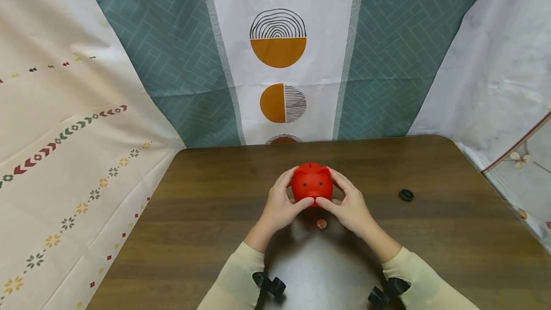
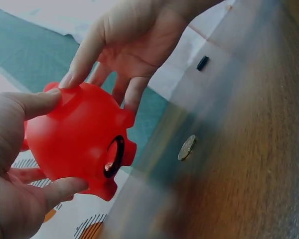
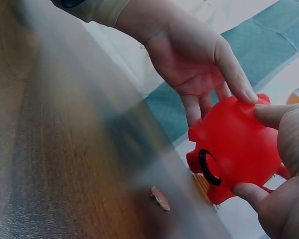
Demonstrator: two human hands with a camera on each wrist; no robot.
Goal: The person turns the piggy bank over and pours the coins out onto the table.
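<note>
A red piggy bank (image 1: 312, 186) is held between both hands, its face toward the head camera. From the left side, my left hand (image 1: 280, 204) grips it with the thumb at the lower front. On the opposite side my right hand (image 1: 349, 206) grips it too, the thumbs almost meeting under the snout. The wrist views show the bank raised above the table, with a black-rimmed round hole (image 2: 114, 157) uncovered in its belly. Below the bank, a copper-coloured coin (image 1: 321, 224) lies on the wood. Off to the right is a small black plug (image 1: 406, 195).
The brown wooden table (image 1: 206, 233) ends at a back edge against a hanging patterned cloth (image 1: 172, 51). Pale cloths (image 1: 86, 166) flank it on the left and right. A black strap device (image 1: 270, 283) sits on each sleeve.
</note>
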